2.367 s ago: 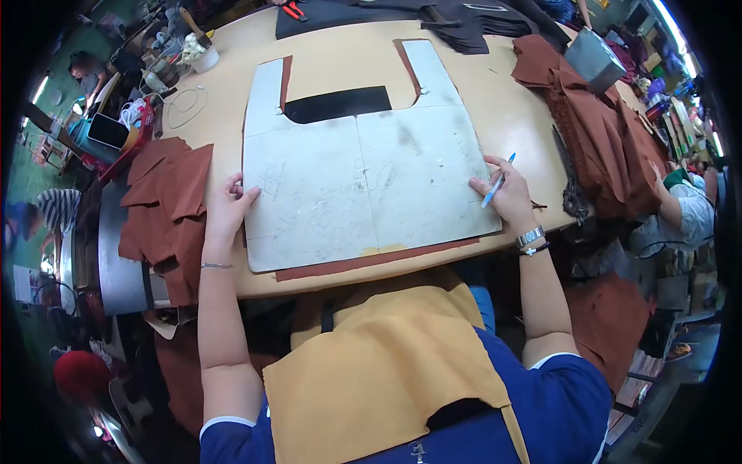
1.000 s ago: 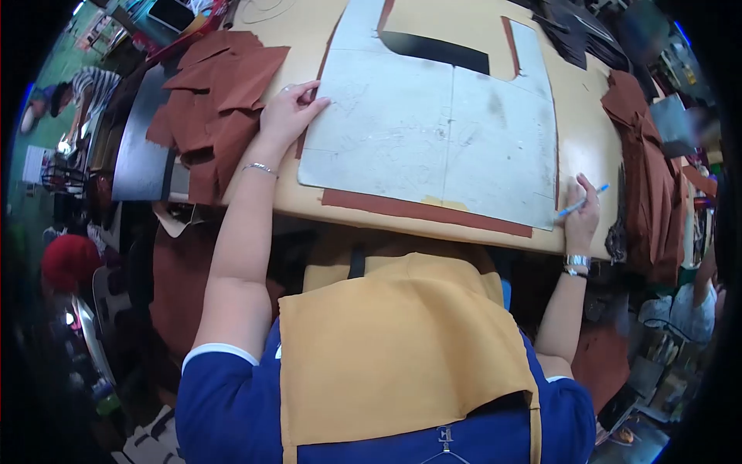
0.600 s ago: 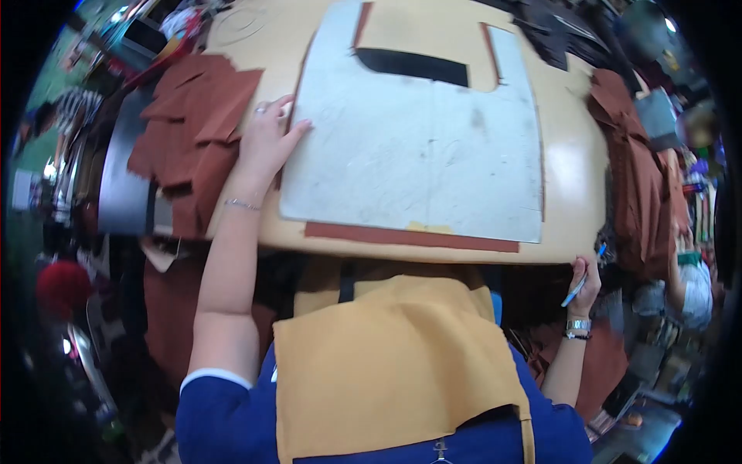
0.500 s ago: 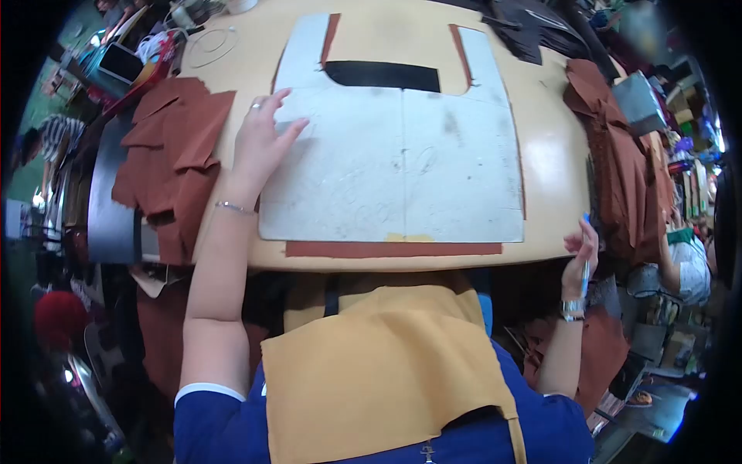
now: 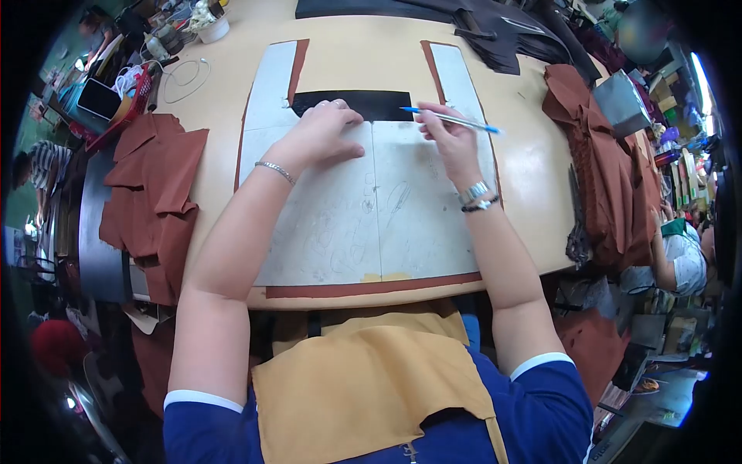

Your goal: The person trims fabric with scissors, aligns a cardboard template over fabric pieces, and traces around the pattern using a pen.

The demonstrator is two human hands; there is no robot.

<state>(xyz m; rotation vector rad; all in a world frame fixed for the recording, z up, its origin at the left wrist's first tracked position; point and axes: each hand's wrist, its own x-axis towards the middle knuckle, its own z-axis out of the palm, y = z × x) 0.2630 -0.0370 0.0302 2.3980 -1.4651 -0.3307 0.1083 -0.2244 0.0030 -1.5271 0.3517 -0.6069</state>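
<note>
A pale, scuffed pattern board (image 5: 332,232) with two upright arms lies on a reddish-brown sheet (image 5: 325,291), whose edges show around it. My left hand (image 5: 326,133) rests on the board by the cutout's lower edge, thumb apart from the fingers. Between my right thumb and fingers is a blue-and-white pen (image 5: 471,124). Its blue tip points left, close to the cutout's lower right; contact there I cannot make out. My right hand (image 5: 452,145) is over the board's right part. A black strip (image 5: 386,104) lies in the cutout, partly hidden by my left hand.
Reddish-brown material lies heaped on the left (image 5: 151,193) and on the right (image 5: 603,162). Dark sheets (image 5: 495,39) cover the table's far right. A white pot (image 5: 212,29) and a cable (image 5: 185,77) are at the far left. A co-worker (image 5: 676,259) is at the right.
My right hand has come up from beside the table's right edge to the board, carrying the pen. My left hand has shifted right along the board. The board appears lower and further left in view.
</note>
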